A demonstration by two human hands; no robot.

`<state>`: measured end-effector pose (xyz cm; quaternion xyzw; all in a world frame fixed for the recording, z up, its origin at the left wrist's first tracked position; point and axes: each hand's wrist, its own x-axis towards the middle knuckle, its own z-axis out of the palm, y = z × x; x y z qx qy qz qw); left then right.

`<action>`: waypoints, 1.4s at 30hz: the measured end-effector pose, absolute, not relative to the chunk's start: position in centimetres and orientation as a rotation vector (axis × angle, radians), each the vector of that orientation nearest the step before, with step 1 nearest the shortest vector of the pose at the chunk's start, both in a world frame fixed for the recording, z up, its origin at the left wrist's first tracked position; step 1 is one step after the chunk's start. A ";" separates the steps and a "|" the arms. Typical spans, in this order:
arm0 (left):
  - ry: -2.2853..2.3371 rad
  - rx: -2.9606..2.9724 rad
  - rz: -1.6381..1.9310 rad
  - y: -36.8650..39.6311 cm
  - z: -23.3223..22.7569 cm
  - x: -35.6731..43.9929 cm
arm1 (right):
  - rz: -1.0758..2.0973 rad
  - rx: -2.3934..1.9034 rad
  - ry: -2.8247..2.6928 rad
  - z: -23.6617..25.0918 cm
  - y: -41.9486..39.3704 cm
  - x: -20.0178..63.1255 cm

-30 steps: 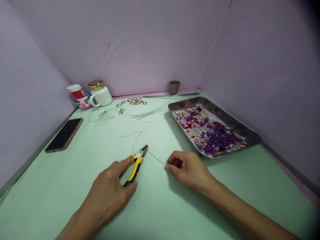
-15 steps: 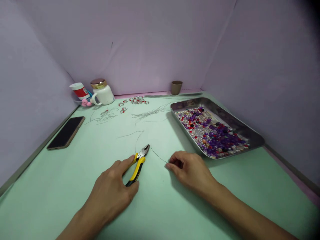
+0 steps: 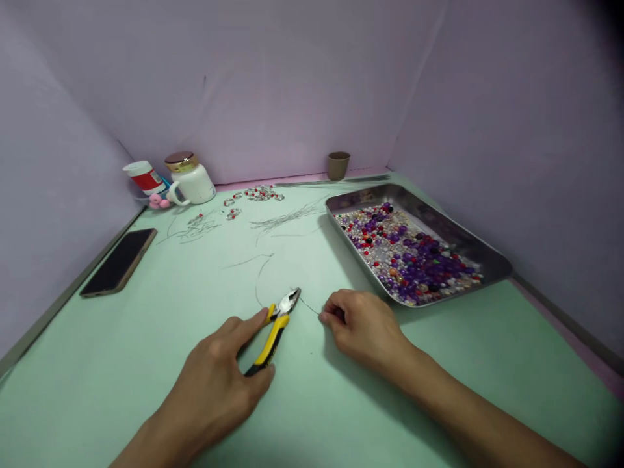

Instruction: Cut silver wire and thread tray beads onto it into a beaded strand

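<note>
Note wire (image 3: 310,307) pinched in fingertips of right hand (image 3: 363,325), the nearer one, running lengthwise left and forward from there toward nose of pliers (image 3: 280,324). Note pliers left of these fingers, held with handles spread between thumb and fingers of left hand (image 3: 219,367).

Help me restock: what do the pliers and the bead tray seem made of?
Pliers: shiny grey head, so metal, likely steel; yellow-and-black handles look like satin plastic or rubber. Tray: grey, softly reflective walls suggest metal, possibly stainless steel.

Yellow-black pliers (image 3: 275,334), pale green table (image 3: 302,409), purple beads (image 3: 431,268), lilac walls (image 3: 302,84)
</note>
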<state>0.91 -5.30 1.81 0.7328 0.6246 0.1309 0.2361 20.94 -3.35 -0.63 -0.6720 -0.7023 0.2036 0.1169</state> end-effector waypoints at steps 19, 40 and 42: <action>1.795 1.798 0.451 -5.0 2.0 0.6 | 0.571 -1.952 -2.101 -0.7 -3.7 21.1; 1.780 1.797 0.558 -5.5 1.8 0.8 | 0.291 -2.081 -2.327 -0.1 -3.8 21.2; 1.766 1.808 0.550 -5.6 1.7 0.8 | 0.300 -2.067 -2.313 -0.1 -3.8 21.1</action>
